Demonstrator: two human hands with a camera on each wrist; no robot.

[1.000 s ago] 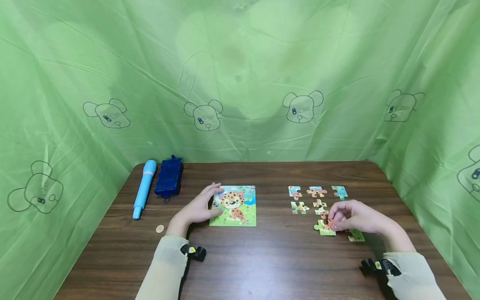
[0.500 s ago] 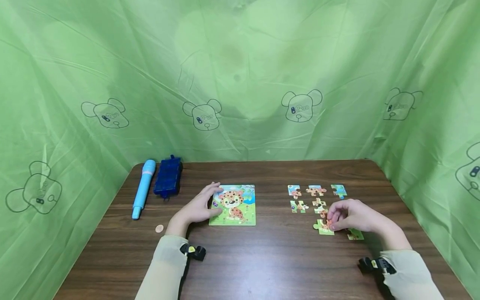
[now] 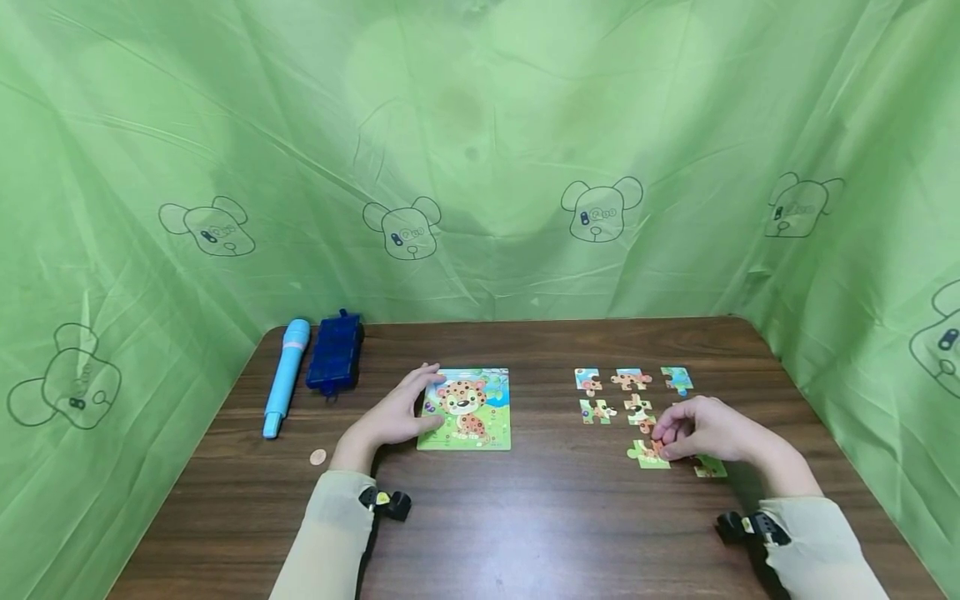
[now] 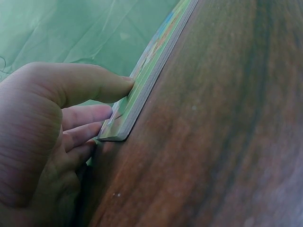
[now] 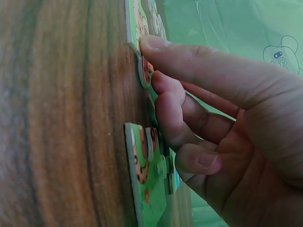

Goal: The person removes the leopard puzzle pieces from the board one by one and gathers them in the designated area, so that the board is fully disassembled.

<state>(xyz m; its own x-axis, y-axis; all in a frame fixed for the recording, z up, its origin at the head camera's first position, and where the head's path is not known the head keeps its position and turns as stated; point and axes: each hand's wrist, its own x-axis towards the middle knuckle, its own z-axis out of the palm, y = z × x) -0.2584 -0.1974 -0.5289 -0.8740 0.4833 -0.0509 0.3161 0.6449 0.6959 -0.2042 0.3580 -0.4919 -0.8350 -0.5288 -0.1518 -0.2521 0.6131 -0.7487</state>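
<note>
In the head view, the right hand [image 3: 705, 429] pinches a puzzle piece [image 3: 649, 452] low on the worktop [image 3: 525, 517], with other loose pieces [image 3: 632, 381] lying just beyond its grip; I judge that a careless lift could drag a neighbour piece out of its row. The left hand [image 3: 393, 412] lies with relaxed fingers on the left edge of the puzzle board [image 3: 467, 408]. In the left wrist view, the thumb [image 4: 94, 82] presses the board's edge [image 4: 142, 94], grasping nothing; if the pressure is weak, the board may slide. In the right wrist view, thumb [image 5: 199, 61] and curled fingers [image 5: 173, 113] hold the piece [image 5: 146, 71] at its edge, so it could slip.
</note>
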